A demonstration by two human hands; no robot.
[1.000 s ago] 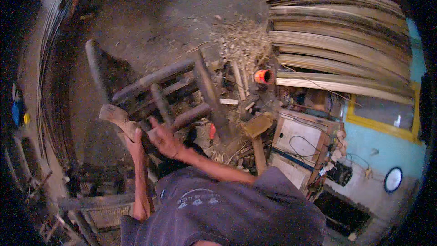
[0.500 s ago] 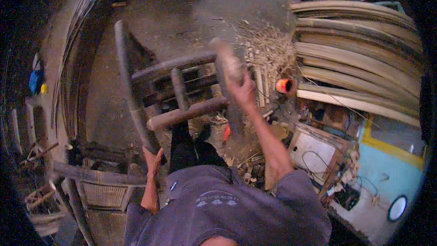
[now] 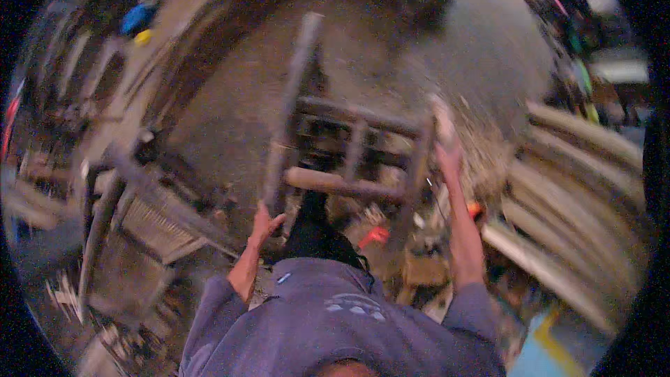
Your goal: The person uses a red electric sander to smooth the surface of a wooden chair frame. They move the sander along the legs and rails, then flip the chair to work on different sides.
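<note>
Since everything's pretty blurry right now, take the fine details loosely, but I've got this wooden frame [image 3: 354,151] right in front of me, over the floor [image 3: 377,63], sitting between my two arms. My left hand [image 3: 260,227] looks wrapped around the near end of the long left post [image 3: 283,126], thumb on one side and fingers on the other. My right hand [image 3: 450,157] is out by the right post [image 3: 417,167], with something pale and smeared at the fingertips; honestly can't tell if that grip is closed on anything. I'd call this step steadying and lining up the frame, and the next move probably calls for a sure hold on both sides so it doesn't twist. As for direction, the left post is the long axis: it runs away from me, far end leaning a bit right. The top rail [image 3: 377,120] and the bottom rail [image 3: 342,185] go crosswise, right ends dipping slightly toward me. Some red thing [image 3: 375,237] shows just below the bottom rail.
</note>
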